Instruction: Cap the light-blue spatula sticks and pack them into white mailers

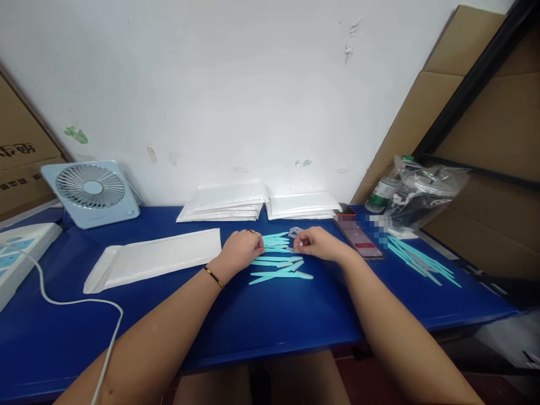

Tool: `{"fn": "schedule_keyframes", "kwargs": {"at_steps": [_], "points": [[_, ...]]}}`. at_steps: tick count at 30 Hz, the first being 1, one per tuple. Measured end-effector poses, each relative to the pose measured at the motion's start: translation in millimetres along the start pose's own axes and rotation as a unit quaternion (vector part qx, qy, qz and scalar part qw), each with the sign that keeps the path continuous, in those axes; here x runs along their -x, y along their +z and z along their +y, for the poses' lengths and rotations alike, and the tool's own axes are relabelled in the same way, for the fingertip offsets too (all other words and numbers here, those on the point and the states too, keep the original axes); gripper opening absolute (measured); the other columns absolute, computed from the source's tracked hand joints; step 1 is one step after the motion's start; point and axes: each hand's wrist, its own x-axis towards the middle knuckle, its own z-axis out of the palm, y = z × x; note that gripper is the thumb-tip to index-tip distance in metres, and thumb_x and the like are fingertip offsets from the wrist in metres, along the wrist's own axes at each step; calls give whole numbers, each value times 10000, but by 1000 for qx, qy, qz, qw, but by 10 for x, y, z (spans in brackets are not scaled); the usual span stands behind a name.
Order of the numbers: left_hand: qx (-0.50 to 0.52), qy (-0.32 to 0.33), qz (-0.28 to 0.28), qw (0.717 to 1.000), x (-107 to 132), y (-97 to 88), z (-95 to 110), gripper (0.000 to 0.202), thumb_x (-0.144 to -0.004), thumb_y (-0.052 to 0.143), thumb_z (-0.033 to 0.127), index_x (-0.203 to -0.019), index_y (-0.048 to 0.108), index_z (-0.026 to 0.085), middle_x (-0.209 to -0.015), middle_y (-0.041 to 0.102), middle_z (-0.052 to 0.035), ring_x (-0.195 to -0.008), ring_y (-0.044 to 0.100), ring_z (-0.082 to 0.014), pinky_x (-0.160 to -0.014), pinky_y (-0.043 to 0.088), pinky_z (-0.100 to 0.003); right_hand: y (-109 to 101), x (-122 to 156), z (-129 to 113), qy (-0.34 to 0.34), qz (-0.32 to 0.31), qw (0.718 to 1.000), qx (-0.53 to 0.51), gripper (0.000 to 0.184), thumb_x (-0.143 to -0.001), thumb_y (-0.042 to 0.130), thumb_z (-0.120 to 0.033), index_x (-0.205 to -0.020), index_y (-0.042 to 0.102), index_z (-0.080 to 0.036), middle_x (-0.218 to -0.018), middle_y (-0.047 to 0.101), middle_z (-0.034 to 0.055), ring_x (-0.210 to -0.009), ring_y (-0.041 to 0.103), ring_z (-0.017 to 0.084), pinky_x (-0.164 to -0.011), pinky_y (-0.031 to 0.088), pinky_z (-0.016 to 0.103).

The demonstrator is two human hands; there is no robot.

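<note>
Thin teal sticks shaped like eyebrow razors (282,274) lie in a loose group on the blue table between and just below my hands. My left hand (241,248) is closed, its fingertips pinched at the left end of one teal razor (276,246). On the other side, my right hand (316,244) is also closed, thumb and finger pinched near that razor's right end. A small clear plastic piece (295,231) shows just above the right fingertips. The fingers cover both ends of the razor, so its tip is hidden.
A white padded mailer (158,259) lies to the left, with stacked mailers (228,201) against the wall. A phone (358,239), more teal razors (422,261), a bottle (382,194) and a plastic bag (422,197) are right. A fan (93,191) and white cable (76,302) are left.
</note>
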Motion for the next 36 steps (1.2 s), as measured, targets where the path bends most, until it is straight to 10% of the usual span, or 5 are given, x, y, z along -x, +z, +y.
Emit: {"fn": "schedule_keyframes", "kwargs": {"at_steps": [10,17,36], "points": [[24,24,-20,999,2,29,59,144,-789,581,312,-725,662,212,-748,677,-8,-701,601,-166,-586,369,-251,54,-9,-45,-27,-4,999,-24,127,-686,617,-214,-757,720,-190,-638,655,-2,-571,560,129,-530,388,220],[-46,27,12,999,8,-7,15,212,-840,513,271,-919,708,244,-992,677,-27,-858,599,-183,-660,383,-258,-269,146,148,81,155,985,8,137,-696,591,-213,-750,711,-173,-679,681,40,-611,592,171,-557,419,254],[-67,74,18,995,-63,84,-58,275,-889,419,271,-737,632,186,-737,633,-64,-783,556,-191,-661,343,-277,53,-49,61,-13,45,999,-1,91,-714,630,-235,-740,697,-180,-667,669,2,-591,570,122,-566,390,221]]}}
